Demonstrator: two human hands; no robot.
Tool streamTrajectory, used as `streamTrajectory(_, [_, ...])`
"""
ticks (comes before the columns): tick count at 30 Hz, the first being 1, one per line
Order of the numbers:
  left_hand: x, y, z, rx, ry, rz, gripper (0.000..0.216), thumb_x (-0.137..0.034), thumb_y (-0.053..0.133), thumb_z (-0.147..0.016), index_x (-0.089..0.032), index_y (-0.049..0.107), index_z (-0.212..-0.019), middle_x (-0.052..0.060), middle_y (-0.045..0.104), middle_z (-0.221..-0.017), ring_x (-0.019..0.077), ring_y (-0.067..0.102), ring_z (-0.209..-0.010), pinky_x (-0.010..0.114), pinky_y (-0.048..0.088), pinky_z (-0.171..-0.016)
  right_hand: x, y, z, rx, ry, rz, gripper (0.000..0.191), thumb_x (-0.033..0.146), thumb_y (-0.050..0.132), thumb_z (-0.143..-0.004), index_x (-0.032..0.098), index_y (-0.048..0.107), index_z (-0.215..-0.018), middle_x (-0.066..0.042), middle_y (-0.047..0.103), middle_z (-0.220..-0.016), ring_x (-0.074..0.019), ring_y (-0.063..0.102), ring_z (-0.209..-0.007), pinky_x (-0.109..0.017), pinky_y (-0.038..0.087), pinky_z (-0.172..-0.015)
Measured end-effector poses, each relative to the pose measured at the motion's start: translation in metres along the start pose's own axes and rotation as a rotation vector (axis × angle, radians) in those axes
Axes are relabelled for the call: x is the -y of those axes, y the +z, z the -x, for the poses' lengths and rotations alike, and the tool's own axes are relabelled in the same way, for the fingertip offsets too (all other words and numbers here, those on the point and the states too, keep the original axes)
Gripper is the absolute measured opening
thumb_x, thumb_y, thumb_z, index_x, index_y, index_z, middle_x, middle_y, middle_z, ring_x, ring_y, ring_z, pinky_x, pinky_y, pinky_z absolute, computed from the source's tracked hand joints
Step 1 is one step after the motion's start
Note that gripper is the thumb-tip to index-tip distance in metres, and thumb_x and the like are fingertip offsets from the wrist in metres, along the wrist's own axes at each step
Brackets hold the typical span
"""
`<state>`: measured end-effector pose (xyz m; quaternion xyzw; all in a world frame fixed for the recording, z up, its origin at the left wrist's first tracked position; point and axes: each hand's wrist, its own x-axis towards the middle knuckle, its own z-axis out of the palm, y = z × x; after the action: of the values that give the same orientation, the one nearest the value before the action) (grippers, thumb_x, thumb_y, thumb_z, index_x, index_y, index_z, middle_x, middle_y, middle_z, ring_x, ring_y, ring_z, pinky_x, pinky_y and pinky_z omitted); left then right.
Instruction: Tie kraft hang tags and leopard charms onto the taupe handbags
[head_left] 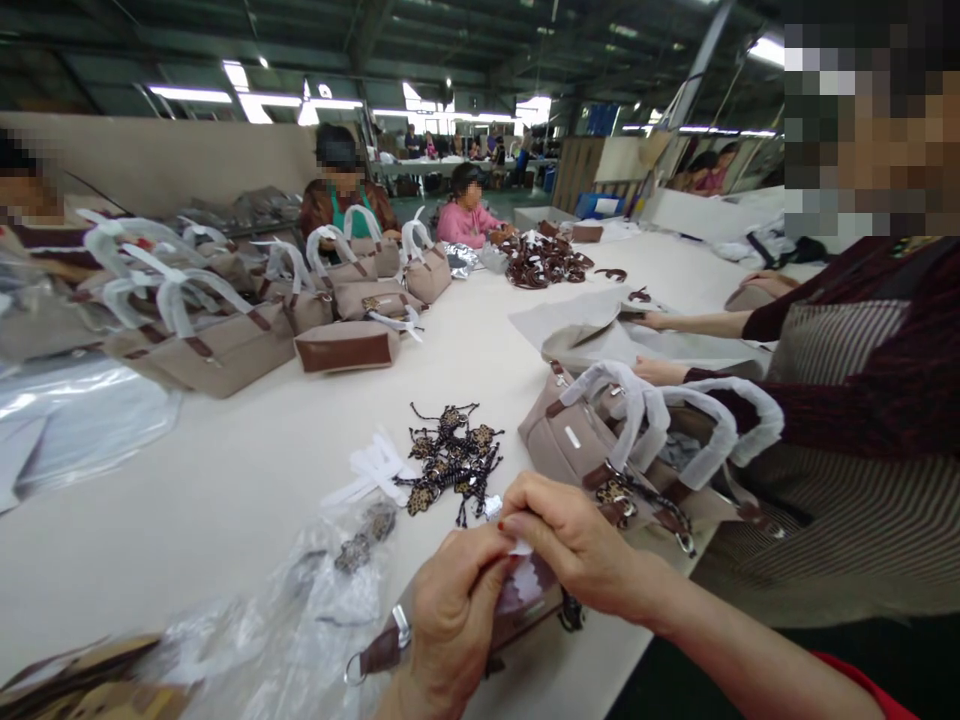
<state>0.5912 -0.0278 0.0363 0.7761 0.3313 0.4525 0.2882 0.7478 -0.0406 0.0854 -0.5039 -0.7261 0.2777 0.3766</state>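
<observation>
Head view, the wearer's own arms. Left hand [450, 625]: bare, the back of the hand and the knuckles showing, cut off near the wrist by the lower edge of the frame. Right hand [574, 545]: bare, with the fingers and knuckles in full view. Right forearm [712, 640]: uncovered along its visible length, ending at a red sleeve [862, 692] in the lower right corner.

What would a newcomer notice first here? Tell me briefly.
Nearest, the left hand grips a brown strap while the right hand pinches a white scrap above it. Just beyond lies a pile of leopard-print charms, beside a taupe handbag with white-wrapped handles. More such handbags crowd the far left of the table.
</observation>
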Motion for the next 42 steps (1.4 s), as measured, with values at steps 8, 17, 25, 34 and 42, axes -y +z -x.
streamTrajectory(8, [-0.004, 0.003, 0.004, 0.135, 0.190, -0.023, 0.014, -0.012, 0.047, -0.083, -0.019, 0.058, -0.080, -0.001, 0.064, -0.066, 0.0124, 0.057, -0.061, 0.023, 0.044, -0.058, 0.018, -0.007, -0.009, -0.137, -0.146, 0.050, 0.014, 0.012, 0.039, -0.084, 0.018, 0.047, -0.074, 0.000, 0.047, -0.068, -0.0108, 0.045, -0.063, -0.023, 0.037, -0.058])
streamTrajectory(17, [-0.001, -0.001, 0.001, 0.199, 0.408, -0.233, 0.036, -0.013, 0.048, -0.084, -0.013, 0.046, -0.120, 0.010, 0.066, -0.093, 0.0171, 0.059, -0.079, 0.028, 0.048, -0.064, 0.019, -0.011, -0.009, -0.187, 0.065, -0.030, 0.012, 0.019, 0.041, -0.088, 0.019, 0.051, -0.083, 0.003, 0.051, -0.070, -0.0081, 0.045, -0.061, -0.020, 0.037, -0.056])
streamTrajectory(25, [0.007, 0.017, 0.009, 0.150, 0.490, -0.371, 0.033, -0.008, 0.039, -0.083, -0.012, 0.052, -0.114, 0.010, 0.064, -0.084, 0.0187, 0.055, -0.066, 0.031, 0.042, -0.055, 0.044, 0.004, -0.007, -0.212, 0.138, -0.221, 0.013, 0.020, 0.044, -0.085, 0.020, 0.047, -0.072, 0.007, 0.046, -0.057, -0.0060, 0.042, -0.049, -0.018, 0.036, -0.048])
streamTrajectory(34, [-0.001, 0.001, 0.037, -0.092, 0.565, -0.372, 0.036, -0.008, 0.049, -0.076, -0.015, 0.057, -0.111, 0.013, 0.060, -0.107, 0.0270, 0.050, -0.107, 0.043, 0.038, -0.090, -0.001, 0.007, 0.082, -0.688, 0.418, 0.042, 0.019, 0.035, 0.048, -0.084, 0.022, 0.054, -0.096, 0.002, 0.057, -0.068, -0.0121, 0.054, -0.059, -0.025, 0.045, -0.059])
streamTrajectory(42, [0.009, 0.089, 0.084, 0.320, -0.375, -0.033, 0.025, -0.009, 0.039, -0.077, -0.017, 0.056, -0.094, 0.009, 0.069, -0.087, 0.0209, 0.066, -0.080, 0.031, 0.051, -0.071, -0.106, 0.074, 0.150, -0.604, 0.763, 0.058, 0.039, 0.029, 0.056, -0.063, 0.018, 0.050, -0.099, -0.013, 0.062, -0.101, -0.0303, 0.059, -0.096, -0.044, 0.046, -0.081])
